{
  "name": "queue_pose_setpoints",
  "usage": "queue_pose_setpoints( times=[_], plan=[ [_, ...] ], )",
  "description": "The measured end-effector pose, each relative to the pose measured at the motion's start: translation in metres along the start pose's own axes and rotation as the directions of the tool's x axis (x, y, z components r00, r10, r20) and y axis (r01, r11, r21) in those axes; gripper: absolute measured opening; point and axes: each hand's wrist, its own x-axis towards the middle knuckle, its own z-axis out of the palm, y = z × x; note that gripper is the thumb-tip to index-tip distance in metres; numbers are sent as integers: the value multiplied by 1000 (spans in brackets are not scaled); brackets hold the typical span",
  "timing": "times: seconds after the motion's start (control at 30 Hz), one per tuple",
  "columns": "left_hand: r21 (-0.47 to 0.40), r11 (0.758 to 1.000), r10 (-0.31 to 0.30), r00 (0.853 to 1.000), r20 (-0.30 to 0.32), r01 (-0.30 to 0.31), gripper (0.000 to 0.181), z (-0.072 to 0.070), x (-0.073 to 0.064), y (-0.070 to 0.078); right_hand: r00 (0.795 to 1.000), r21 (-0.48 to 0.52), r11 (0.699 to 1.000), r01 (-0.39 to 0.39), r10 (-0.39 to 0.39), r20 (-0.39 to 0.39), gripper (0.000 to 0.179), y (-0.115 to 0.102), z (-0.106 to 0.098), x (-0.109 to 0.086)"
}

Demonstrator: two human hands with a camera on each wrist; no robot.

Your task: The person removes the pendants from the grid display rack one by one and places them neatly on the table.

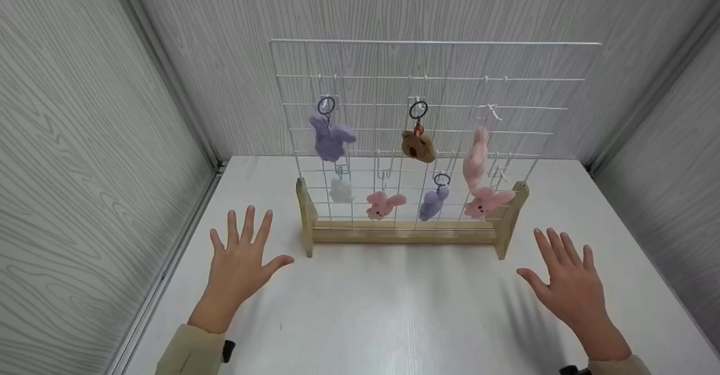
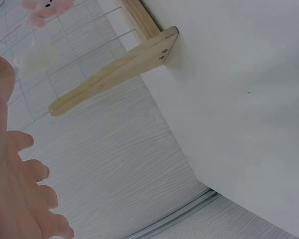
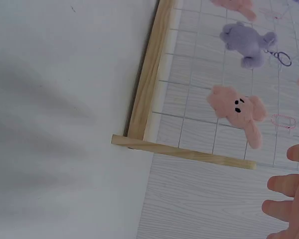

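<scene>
Now hovering flat, fingers spread wide: left hand (image 1: 242,262) and right hand (image 1: 565,288), flanking the wooden-footed grid rack (image 1: 402,234) ahead, holding nothing.

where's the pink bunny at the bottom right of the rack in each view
Head: the pink bunny hangs low on the wire grid, beside the right wooden foot.
Left wrist: not surely in it; a blurred pink plush at the top left edge may be another one.
Right wrist: right of centre, face showing, against the grid.
Shared landmark: the wooden base rail, also in the left wrist view.
</scene>
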Motion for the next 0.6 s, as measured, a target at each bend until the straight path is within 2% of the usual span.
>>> queue_pose_setpoints(
  times=[0.07, 0.17, 0.33, 0.47, 0.6],
  plan=[
    [-36, 999, -4, 1000, 8, 5, 93, 1, 2, 1, 1000, 12, 1000, 5, -5, -15, 78, -2, 1, 2],
    [-153, 987, -31, 999, 44, 37, 92, 2, 5, 3, 998, 34, 999, 25, -23, -57, 77, -7, 3, 5],
    [-327, 939, -87, 994, 70, 105, 91, 4, 10, 2, 986, 67, 995, 76, -65, -150, 78, -17, 8, 13],
    [-407, 904, -117, 991, 63, 133, 89, 6, 14, 2, 979, 89, 991, 104, -85, -188, 77, -26, 11, 20],
    [-477, 864, -134, 987, 91, 161, 87, 9, 18, 3, 970, 124, 984, 127, -97, -224, 73, -36, 12, 26]
  ],
)
